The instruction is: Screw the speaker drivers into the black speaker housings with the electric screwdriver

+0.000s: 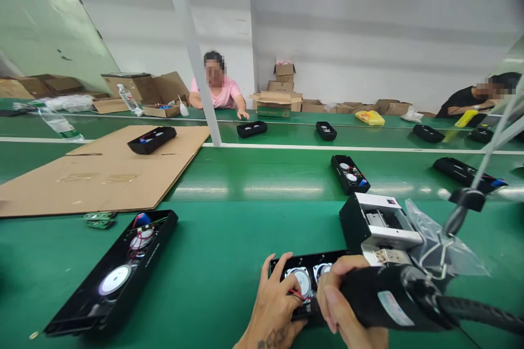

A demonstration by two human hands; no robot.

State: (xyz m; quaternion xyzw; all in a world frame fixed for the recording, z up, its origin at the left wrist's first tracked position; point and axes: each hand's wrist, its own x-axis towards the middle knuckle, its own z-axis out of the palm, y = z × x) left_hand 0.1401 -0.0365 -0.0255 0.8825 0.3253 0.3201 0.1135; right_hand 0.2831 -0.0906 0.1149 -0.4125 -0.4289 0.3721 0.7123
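Note:
A black speaker housing with two round silver drivers and red wires lies on the green belt in front of me. My left hand rests on its near left end, fingers spread and pressing it down. My right hand is wrapped round a thick black power screwdriver, whose tip points into the housing between my hands. A black cable runs from the tool to the right.
Another open speaker housing lies at the left, a small green circuit board beside a cardboard sheet. A black and white box and a plastic bag sit behind my hands. More housings ride the belts; two people work across.

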